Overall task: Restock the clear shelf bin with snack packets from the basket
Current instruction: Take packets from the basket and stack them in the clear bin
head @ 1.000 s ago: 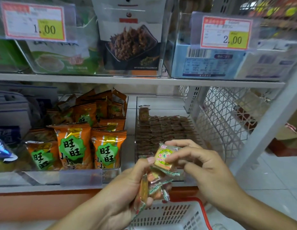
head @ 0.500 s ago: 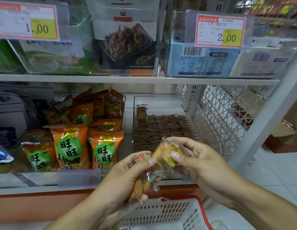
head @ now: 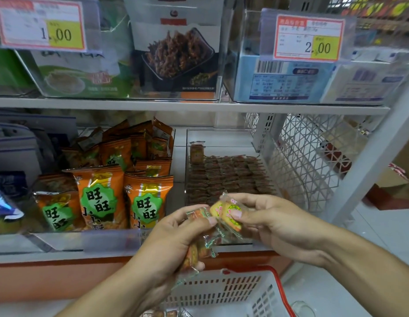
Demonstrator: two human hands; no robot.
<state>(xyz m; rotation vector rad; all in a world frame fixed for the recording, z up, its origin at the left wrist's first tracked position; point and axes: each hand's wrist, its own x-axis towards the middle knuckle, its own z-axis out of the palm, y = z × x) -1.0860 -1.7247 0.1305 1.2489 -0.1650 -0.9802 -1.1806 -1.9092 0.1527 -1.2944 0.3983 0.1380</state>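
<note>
My left hand [head: 174, 239] grips a bunch of small clear-wrapped snack packets [head: 200, 245], orange-brown inside. My right hand [head: 274, 223] pinches one packet with a yellow round label [head: 228, 213] between thumb and fingers, right beside the bunch. Both hands hover in front of the clear shelf bin [head: 271, 161], which holds rows of brown packets lying flat and one standing at its back left. The white basket with a red rim [head: 240, 291] sits below my hands, with a few packets visible at its bottom.
Orange snack bags [head: 100, 197] fill the bin to the left. The shelf above carries clear bins with price tags [head: 308, 37]. A white lattice side panel [head: 308, 161] and slanted shelf post [head: 381, 154] close off the right side.
My right hand has turned the yellow-labelled packet and drawn it slightly away from the bunch; my left hand has risen a little with the remaining packets.
</note>
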